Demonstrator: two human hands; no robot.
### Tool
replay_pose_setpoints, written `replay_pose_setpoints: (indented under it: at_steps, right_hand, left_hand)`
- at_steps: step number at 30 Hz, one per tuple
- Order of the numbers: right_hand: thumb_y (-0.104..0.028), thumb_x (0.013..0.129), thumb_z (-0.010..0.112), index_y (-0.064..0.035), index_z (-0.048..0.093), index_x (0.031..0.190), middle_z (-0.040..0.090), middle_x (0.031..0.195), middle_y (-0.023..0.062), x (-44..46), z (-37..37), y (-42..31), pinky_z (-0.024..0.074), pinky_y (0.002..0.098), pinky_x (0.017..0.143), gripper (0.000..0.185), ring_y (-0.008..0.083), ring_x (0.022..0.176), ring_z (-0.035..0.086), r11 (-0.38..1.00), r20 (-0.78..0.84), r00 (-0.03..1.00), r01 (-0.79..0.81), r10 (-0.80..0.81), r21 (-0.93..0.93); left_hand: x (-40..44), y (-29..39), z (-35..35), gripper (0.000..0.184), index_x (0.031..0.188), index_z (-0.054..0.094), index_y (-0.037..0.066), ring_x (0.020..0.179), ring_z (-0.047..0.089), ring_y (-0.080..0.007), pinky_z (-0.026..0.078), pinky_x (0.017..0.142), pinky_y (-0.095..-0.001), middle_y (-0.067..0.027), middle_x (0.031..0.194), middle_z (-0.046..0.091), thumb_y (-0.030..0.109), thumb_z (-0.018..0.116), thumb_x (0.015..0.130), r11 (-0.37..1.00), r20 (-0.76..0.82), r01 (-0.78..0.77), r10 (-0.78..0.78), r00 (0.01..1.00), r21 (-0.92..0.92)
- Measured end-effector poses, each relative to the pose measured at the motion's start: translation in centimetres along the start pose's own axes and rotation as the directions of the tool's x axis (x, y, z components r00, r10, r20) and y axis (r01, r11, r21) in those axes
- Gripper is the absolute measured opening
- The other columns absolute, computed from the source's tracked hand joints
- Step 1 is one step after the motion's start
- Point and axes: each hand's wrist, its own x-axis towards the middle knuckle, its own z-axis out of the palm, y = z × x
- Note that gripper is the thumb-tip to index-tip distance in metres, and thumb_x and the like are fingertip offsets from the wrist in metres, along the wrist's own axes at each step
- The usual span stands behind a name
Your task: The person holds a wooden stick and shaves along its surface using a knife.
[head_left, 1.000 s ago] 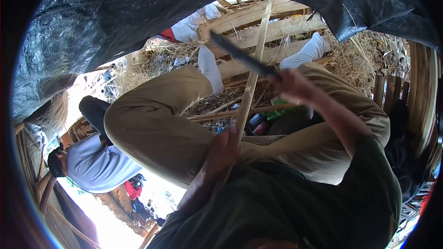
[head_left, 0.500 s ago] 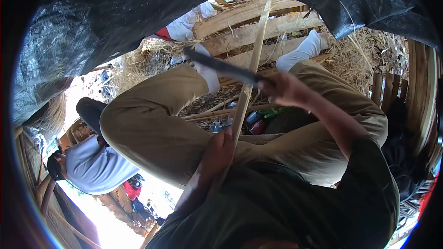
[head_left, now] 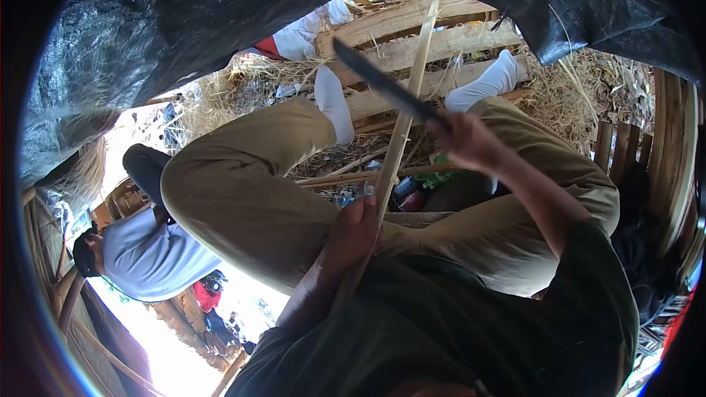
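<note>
A long, pale wooden strip [head_left: 401, 129] slants up from my lap, between my knees, toward the boards beyond my feet. My left hand [head_left: 355, 229] is closed round its lower part, close to my body. In my right hand [head_left: 471, 144] is a machete [head_left: 382, 82], gripped by its handle. The dark blade crosses over the strip and points up and to the left. Whether its edge touches the wood I cannot tell.
Wooden planks [head_left: 441, 43] and straw [head_left: 220, 112] lie around my socked feet. A thin stick [head_left: 346, 178] crosses below the strip. Dark plastic sheeting [head_left: 184, 15] hangs overhead. Another person [head_left: 151, 254] sits at the left. Wooden slats [head_left: 671, 147] stand at the right.
The machete's tip has swung up and to the right, so the blade slants more steeply. My right hand has shifted slightly right. My left hand stays on the strip.
</note>
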Motion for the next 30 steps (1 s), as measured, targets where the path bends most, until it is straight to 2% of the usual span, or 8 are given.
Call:
replay_pose_setpoints:
  at_steps: [6, 10, 13, 16, 19, 24, 27, 30]
  right_hand:
    - [-0.037, 0.097, 0.055, -0.0007, 0.067, 0.091, 0.062, 0.066, 0.0177, -1.8, 2.0, -2.2, 0.0486, 0.0420, 0.062, 0.038, 0.0260, 0.062, 0.064, 0.968, 0.191, 0.954, 0.245, -0.230, -0.060]
    - [-0.033, 0.097, 0.055, 0.0003, 0.066, 0.089, 0.059, 0.061, 0.0163, 1.0, -1.3, -0.4, 0.0482, 0.0406, 0.061, 0.036, 0.0243, 0.058, 0.063, 0.981, -0.054, 0.980, -0.191, 0.193, 0.045]
    - [-0.032, 0.098, 0.053, 0.0009, 0.066, 0.088, 0.058, 0.058, 0.0147, 0.2, 0.0, -0.2, 0.0459, 0.0400, 0.056, 0.037, 0.0238, 0.055, 0.061, 0.988, -0.054, 0.987, -0.152, 0.153, 0.028]
    - [-0.029, 0.096, 0.054, 0.0010, 0.065, 0.089, 0.062, 0.062, 0.0198, -2.1, 4.0, -0.7, 0.0473, 0.0443, 0.054, 0.033, 0.0349, 0.055, 0.062, 0.929, -0.040, 0.928, 0.369, -0.370, -0.035]
    - [-0.033, 0.096, 0.054, 0.0009, 0.066, 0.089, 0.063, 0.062, 0.0168, -1.1, 2.0, -0.6, 0.0459, 0.0442, 0.053, 0.037, 0.0341, 0.056, 0.063, 0.941, 0.037, 0.958, 0.286, -0.284, -0.178]
    - [-0.037, 0.100, 0.049, 0.0034, 0.064, 0.088, 0.059, 0.056, 0.0107, -1.6, 1.7, -2.1, 0.0374, 0.0341, 0.038, 0.045, 0.0148, 0.045, 0.055, 0.981, -0.032, 0.988, -0.148, 0.153, 0.123]
    - [-0.038, 0.099, 0.050, 0.0026, 0.066, 0.089, 0.061, 0.059, 0.0140, -2.0, 4.8, -1.1, 0.0447, 0.0406, 0.049, 0.045, 0.0234, 0.052, 0.062, 0.984, -0.013, 0.985, 0.170, -0.171, -0.058]
    - [-0.040, 0.097, 0.050, 0.0022, 0.067, 0.088, 0.062, 0.062, 0.0196, -1.2, 3.4, -1.9, 0.0477, 0.0440, 0.056, 0.046, 0.0308, 0.055, 0.064, 0.983, -0.029, 0.990, 0.135, -0.139, -0.123]
  left_hand:
    - [0.8, -0.9, 0.0, 0.041, 0.084, 0.054, 0.006, 0.045, 0.049, -0.0126, 0.041, 0.045, -0.0288, -0.0025, 0.055, 0.049, 0.036, 0.035, 0.104, 0.943, 0.132, 0.131, -0.094, 0.987, -0.307]
    - [0.7, -0.7, 0.2, 0.037, 0.085, 0.052, 0.009, 0.041, 0.042, -0.0117, 0.037, 0.041, -0.0276, -0.0004, 0.054, 0.045, 0.036, 0.034, 0.104, 0.893, 0.176, 0.173, -0.108, 0.978, -0.416]
    - [0.7, 0.0, -0.4, 0.032, 0.087, 0.051, 0.009, 0.039, 0.039, -0.0114, 0.034, 0.039, -0.0280, 0.0000, 0.053, 0.042, 0.033, 0.037, 0.102, 0.866, 0.240, 0.205, -0.101, 0.965, -0.457]
    - [1.4, -2.1, -0.8, 0.026, 0.087, 0.051, 0.010, 0.038, 0.036, -0.0109, 0.030, 0.038, -0.0275, 0.0006, 0.053, 0.040, 0.031, 0.040, 0.098, 0.814, 0.317, 0.216, -0.042, 0.948, -0.539]
    - [1.9, -3.6, -1.0, 0.022, 0.087, 0.051, 0.011, 0.038, 0.034, -0.0105, 0.028, 0.038, -0.0268, 0.0011, 0.053, 0.040, 0.029, 0.040, 0.096, 0.798, 0.347, 0.196, 0.017, 0.938, -0.570]
    - [1.9, -3.1, -1.1, 0.022, 0.085, 0.050, 0.012, 0.038, 0.035, -0.0105, 0.028, 0.038, -0.0268, 0.0015, 0.053, 0.040, 0.028, 0.040, 0.096, 0.842, 0.350, 0.153, 0.045, 0.936, -0.517]
    - [2.8, -4.8, -1.5, 0.024, 0.085, 0.051, 0.011, 0.040, 0.038, -0.0109, 0.030, 0.039, -0.0270, 0.0011, 0.054, 0.042, 0.029, 0.039, 0.096, 0.825, 0.420, 0.150, 0.113, 0.900, -0.545]
    - [2.4, -5.6, -1.2, 0.028, 0.086, 0.053, 0.008, 0.041, 0.042, -0.0121, 0.034, 0.040, -0.0285, -0.0003, 0.055, 0.045, 0.029, 0.038, 0.097, 0.889, 0.274, 0.077, 0.056, 0.960, -0.451]
